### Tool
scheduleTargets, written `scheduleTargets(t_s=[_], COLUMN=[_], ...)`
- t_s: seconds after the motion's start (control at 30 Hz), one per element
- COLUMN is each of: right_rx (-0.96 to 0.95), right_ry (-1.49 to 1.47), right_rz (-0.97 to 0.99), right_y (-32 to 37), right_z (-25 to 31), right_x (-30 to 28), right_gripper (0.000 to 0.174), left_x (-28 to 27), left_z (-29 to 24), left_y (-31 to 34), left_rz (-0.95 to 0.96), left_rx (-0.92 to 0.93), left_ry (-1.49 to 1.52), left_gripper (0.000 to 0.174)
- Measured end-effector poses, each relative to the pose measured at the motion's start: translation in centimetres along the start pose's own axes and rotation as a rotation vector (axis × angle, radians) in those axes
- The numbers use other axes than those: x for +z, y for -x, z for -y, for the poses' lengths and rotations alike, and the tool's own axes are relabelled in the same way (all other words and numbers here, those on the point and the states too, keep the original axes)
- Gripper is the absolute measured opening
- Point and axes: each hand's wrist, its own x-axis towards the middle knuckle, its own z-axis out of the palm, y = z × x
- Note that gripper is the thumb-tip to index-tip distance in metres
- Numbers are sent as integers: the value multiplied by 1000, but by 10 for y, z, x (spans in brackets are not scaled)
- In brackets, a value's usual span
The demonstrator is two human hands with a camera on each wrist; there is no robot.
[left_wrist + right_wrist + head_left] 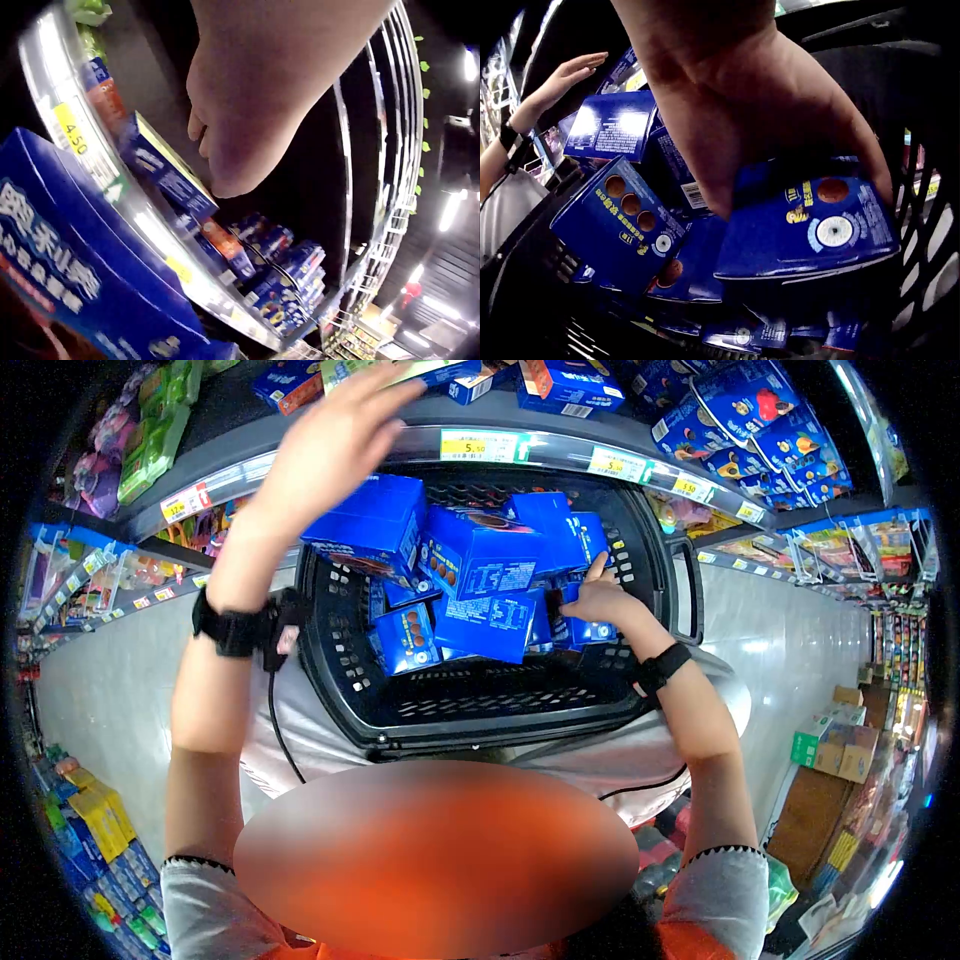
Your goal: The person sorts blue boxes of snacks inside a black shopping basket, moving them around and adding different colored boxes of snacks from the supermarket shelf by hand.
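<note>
My left hand reaches over the shelf edge, its fingers nearly straight and nothing in its grasp. In the left wrist view it hovers close to a blue box with a pale top on the shelf; part of the fingers is hidden. Down in the black shopping basket, my right hand grips a blue cookie box, thumb on one side and fingers on the other. Several more blue boxes lie tilted and piled there, among them one with cookie pictures and a larger one at the left.
Price labels line the curved shelf edge behind the basket. Blue packs fill the shelf at the right, green bags the left. Grey floor runs along the aisle, with cardboard boxes at the far right.
</note>
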Motion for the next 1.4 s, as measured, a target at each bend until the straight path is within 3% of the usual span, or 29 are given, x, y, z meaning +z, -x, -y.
scheduleTargets(t_s=[0.07,0.17,0.27,0.33,0.4,0.5,0.6,0.67,0.73,0.77,0.87,0.93,1.0,1.1,1.13,1.2,1.27,1.33,1.4], right_rx=[69,-21,-254,-442,-359,-367,-488,-665,-707,-706,-741,-753,-779,-587,-589,-488,-496,-283,-78], right_ry=[-116,-169,-305,-614,-818,-980,-1343,-1574,-1601,-1569,-1579,-1605,-1451,-1053,-1049,-780,-128,-278,-205], right_rz=[-56,-76,-110,-146,-70,-191,-75,-87,-102,-70,-4,-12,17,-313,-312,-223,-240,-139,84], right_y=[-8,25,48,61,84,84,84,86,70,65,67,75,68,56,58,69,60,65,36], right_z=[-2,-4,-23,-38,-42,-54,-58,-44,-34,-28,-1,16,21,24,18,-4,-27,-32,-34], right_x=[-3,-43,-73,-83,-98,-97,-101,-100,-91,-87,-79,-73,-69,-65,-69,-82,-79,-66,-51], right_gripper=[116,103,85,76,53,36,41,42,44,44,50,54,61,53,53,42,34,31,24], left_x=[-13,-16,1,15,27,37,43,45,38,33,25,26,35,49,50,50,49,50,52], left_z=[-33,-72,-95,-106,-112,-108,-108,-109,-114,-118,-123,-122,-118,-113,-112,-110,-110,-109,-108], left_y=[-2,6,21,29,37,38,34,31,21,16,2,-3,-4,5,6,8,10,9,11], left_rz=[136,351,464,563,595,632,631,583,600,377,145,179,203,355,394,397,397,401,393], left_rx=[149,259,368,455,449,479,459,482,413,470,462,370,324,268,274,257,242,222,215], left_ry=[154,268,322,301,297,219,260,300,449,439,317,233,219,222,185,191,198,209,197], left_gripper=[36,42,57,62,64,61,58,52,46,40,50,62,66,59,56,55,54,55,55])
